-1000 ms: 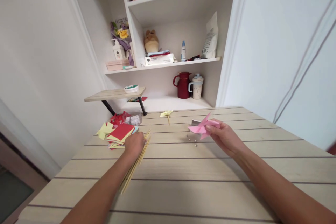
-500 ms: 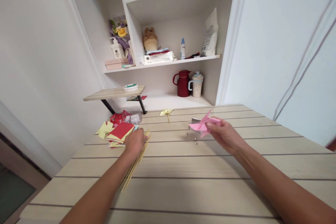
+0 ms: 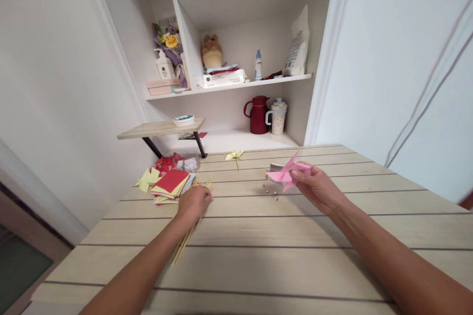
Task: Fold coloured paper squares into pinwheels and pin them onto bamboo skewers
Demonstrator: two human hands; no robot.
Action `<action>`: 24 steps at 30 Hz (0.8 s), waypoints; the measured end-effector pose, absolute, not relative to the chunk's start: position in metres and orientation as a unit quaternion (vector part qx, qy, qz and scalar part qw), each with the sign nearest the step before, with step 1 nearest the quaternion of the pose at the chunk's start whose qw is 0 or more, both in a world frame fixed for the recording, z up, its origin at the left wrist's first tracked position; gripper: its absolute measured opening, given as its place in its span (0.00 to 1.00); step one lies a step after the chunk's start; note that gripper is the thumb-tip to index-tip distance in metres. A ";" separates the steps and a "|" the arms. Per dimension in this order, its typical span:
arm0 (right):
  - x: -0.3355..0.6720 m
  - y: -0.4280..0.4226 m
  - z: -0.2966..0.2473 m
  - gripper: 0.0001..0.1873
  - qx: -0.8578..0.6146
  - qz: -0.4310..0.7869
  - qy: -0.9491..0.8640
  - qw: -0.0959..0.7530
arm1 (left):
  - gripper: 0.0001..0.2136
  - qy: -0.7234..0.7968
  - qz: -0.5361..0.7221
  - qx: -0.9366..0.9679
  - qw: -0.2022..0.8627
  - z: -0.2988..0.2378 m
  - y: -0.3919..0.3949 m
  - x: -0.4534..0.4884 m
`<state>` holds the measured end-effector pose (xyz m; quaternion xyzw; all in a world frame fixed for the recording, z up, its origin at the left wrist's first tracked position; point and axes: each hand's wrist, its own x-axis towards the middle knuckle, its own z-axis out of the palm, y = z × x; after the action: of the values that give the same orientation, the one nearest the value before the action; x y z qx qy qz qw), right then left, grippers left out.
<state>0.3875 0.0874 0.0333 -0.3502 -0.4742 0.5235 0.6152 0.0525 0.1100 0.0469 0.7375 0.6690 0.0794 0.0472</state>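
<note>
My right hand (image 3: 318, 184) pinches a pink paper pinwheel (image 3: 285, 175) by one blade, above the right half of the table. My left hand (image 3: 194, 203) is closed over a bundle of thin wooden sticks (image 3: 182, 248) lying on the tabletop. Its fingertips curl downward, so whatever they pinch there is hidden. Just left of that hand sits a stack of coloured paper squares (image 3: 170, 182), red on top. Several small beads (image 3: 276, 199) are scattered below the pink pinwheel, and a grey flat item (image 3: 274, 167) is partly covered by it.
A yellow pinwheel on a stick (image 3: 235, 156) lies near the table's back edge. At the left are a folded yellow paper piece (image 3: 148, 179), red pieces (image 3: 168, 162) and a clear container (image 3: 191, 163). A small raised stand (image 3: 158, 130) holds a round tape roll (image 3: 184, 120).
My left hand has shifted slightly right and away from the paper stack across the sticks. My right hand keeps the pink pinwheel in nearly the same place. The view has tilted a little.
</note>
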 end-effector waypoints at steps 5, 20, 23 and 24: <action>0.387 0.087 0.034 0.16 -0.361 0.509 -0.478 0.618 | 0.11 0.675 0.094 0.730 0.037 0.047 0.110 0.054; 0.388 0.086 0.036 0.16 -0.362 0.508 -0.477 0.619 | 0.13 0.664 0.097 0.741 0.035 0.045 0.106 0.049; 0.389 0.087 0.035 0.16 -0.360 0.511 -0.477 0.618 | 0.09 0.653 0.089 0.751 0.031 0.046 0.099 0.049; 0.389 0.087 0.034 0.15 -0.357 0.514 -0.476 0.618 | 0.08 0.645 0.085 0.759 0.028 0.046 0.097 0.050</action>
<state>0.3886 0.0872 0.0342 -0.3566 -0.4760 0.5137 0.6183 0.0498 0.0967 0.0457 0.7592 0.6447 0.0849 0.0283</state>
